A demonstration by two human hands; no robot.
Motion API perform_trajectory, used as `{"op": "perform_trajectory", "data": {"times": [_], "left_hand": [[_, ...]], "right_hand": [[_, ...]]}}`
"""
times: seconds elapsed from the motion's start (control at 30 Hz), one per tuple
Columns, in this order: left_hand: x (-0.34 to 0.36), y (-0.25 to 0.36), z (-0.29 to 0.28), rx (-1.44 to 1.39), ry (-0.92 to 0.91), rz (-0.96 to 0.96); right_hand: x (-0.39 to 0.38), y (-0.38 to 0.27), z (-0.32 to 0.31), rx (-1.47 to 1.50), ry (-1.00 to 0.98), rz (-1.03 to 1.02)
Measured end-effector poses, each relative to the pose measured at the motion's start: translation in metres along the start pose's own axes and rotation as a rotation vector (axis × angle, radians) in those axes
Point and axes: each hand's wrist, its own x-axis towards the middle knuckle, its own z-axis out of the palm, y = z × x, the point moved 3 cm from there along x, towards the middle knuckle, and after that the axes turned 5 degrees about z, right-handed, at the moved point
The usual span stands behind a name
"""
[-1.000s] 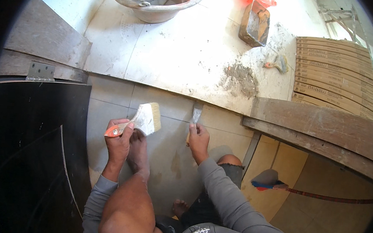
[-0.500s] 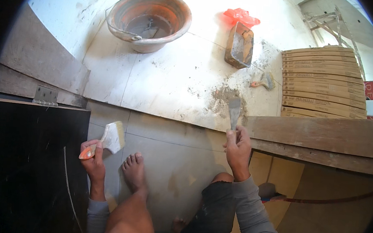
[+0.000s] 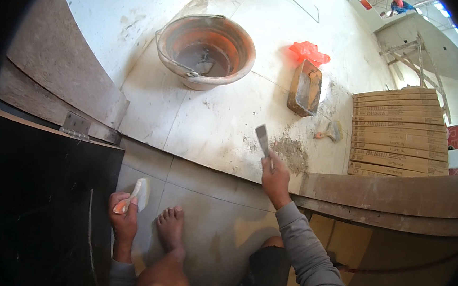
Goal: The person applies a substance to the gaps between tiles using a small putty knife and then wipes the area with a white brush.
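My left hand [image 3: 123, 214] is closed round the orange handle of a wide paintbrush [image 3: 140, 192], held low above the grey tiles beside my bare foot. In my right hand [image 3: 276, 179] is a putty knife [image 3: 262, 139], its flat metal blade pointing up and away over the pale floor. Just right of that blade lies a patch of grey crumbly debris [image 3: 291, 153]. A second brush [image 3: 332, 131] with an orange handle rests on the floor farther right. Beyond the debris stands a mortar-smeared rectangular tray [image 3: 298, 102].
An orange bucket [image 3: 207, 80] with grey residue inside stands far left of centre. A red plastic bag [image 3: 309, 52] lies behind the tray. Stacked flat cartons [image 3: 399, 135] rise at the right. A wooden door frame [image 3: 384, 195] and a dark door panel [image 3: 44, 199] flank me.
The view has shifted, so the floor things appear lower. My right hand has swung the putty knife left, off the debris patch. The left-hand brush has turned more edge-on.
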Motion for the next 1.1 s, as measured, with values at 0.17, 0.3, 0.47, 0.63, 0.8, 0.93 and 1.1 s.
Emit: {"op": "perform_trajectory", "data": {"times": [0.17, 0.3, 0.47, 0.63, 0.8, 0.93, 1.1], "left_hand": [[-0.001, -0.008, -0.007, 0.031, 0.001, 0.026], [0.008, 0.003, -0.003, -0.012, -0.026, -0.006], [0.002, -0.006, -0.021, 0.028, -0.058, -0.055], [0.003, -0.005, -0.016, -0.044, -0.090, -0.045], [-0.002, -0.021, -0.021, -0.026, -0.091, -0.062], [0.003, -0.018, -0.015, 0.004, -0.111, -0.072], [0.005, -0.020, -0.012, -0.011, -0.124, -0.146]], "right_hand": [[0.063, -0.092, -0.040, 0.498, -0.180, 0.233], [0.130, -0.159, -0.058, 0.177, -0.111, -0.133], [0.208, -0.244, -0.006, -0.266, -0.213, -0.379], [0.245, -0.223, 0.056, -0.665, -0.276, -0.420], [0.227, -0.235, 0.066, -0.721, -0.352, -0.422], [0.221, -0.220, 0.021, -0.488, -0.068, -0.477], [0.231, -0.172, -0.106, -0.384, 0.064, -0.258]]}}
